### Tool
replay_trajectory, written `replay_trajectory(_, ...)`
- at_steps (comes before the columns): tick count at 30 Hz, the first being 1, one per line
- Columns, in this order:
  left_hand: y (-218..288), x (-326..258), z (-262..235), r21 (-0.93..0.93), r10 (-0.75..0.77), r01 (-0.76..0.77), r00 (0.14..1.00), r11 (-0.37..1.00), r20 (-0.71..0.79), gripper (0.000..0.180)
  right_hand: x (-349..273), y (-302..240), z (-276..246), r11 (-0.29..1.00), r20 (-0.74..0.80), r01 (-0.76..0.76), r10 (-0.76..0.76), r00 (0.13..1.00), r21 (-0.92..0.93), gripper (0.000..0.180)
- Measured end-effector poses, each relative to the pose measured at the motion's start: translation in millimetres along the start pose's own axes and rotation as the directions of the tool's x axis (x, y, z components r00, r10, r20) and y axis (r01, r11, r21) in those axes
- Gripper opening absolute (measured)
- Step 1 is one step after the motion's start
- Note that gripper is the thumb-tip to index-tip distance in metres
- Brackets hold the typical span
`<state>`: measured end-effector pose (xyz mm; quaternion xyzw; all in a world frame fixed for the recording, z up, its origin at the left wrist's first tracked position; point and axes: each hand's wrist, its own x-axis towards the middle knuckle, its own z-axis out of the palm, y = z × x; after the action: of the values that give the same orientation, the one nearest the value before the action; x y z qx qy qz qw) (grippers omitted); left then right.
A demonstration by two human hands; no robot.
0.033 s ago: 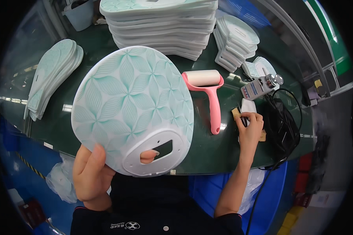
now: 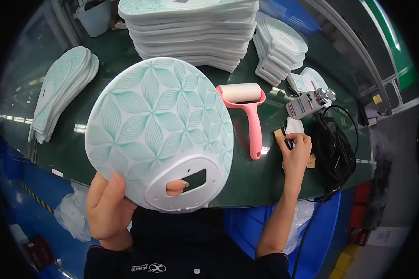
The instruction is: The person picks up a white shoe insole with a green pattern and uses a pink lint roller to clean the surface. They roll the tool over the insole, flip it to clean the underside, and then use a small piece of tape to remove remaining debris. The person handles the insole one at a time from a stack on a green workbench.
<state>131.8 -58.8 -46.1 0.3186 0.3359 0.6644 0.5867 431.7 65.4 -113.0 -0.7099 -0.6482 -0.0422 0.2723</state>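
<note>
A leaf-patterned panel (image 2: 153,116) hangs over the near side of the table (image 2: 244,188), clamped in the fingers of the left hand (image 2: 109,204).
The panel rises to the far right of that hand, the nearer of the two, its long axis slanting from far left to near right, where the cutout end lies; the right hand (image 2: 297,156) works well apart, on the right, beyond a pink roller (image 2: 254,130), fingers drawn together at a small dark item (image 2: 289,144) beside a white pad (image 2: 294,125). Whether they grip it cannot be told, for they cover most of it. The panel's back is hidden, as are most left fingers, though one fingertip shows through the cutout; a far stack of panels (image 2: 191,37) is cut off by the frame.
</note>
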Motion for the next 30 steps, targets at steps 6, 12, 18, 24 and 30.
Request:
replay_trajectory(6,-0.7,-2.6,0.2,-0.063,-0.049,0.048,0.999,0.997,-0.015,0.044,4.6,7.8,9.9,0.999,0.042,0.022,-0.023,0.999,0.034,0.026)
replay_trajectory(12,1.0,-7.7,4.2,-0.106,-0.056,0.062,0.997,0.992,0.054,0.043,-1.6,-27.6,-6.2,0.880,-0.013,-0.084,0.102,0.995,0.468,0.010)
replay_trajectory(18,7.1,-5.2,9.6,-0.101,-0.119,0.144,0.969,0.984,0.214,0.042,-43.7,-113.8,-64.7,0.467,0.054,-0.073,0.054,0.997,0.881,0.020)
replay_trajectory(24,3.0,-4.0,23.1,-0.165,-0.134,0.180,0.958,0.970,0.255,0.043,-64.3,-141.2,-69.4,-0.021,-0.059,0.055,-0.285,0.957,0.998,0.023)
replay_trajectory(30,-2.9,-10.3,21.8,-0.197,-0.184,0.224,0.962,0.955,0.200,0.041,-73.3,-170.8,-68.3,0.009,-0.105,0.108,-0.171,0.980,0.994,0.022)
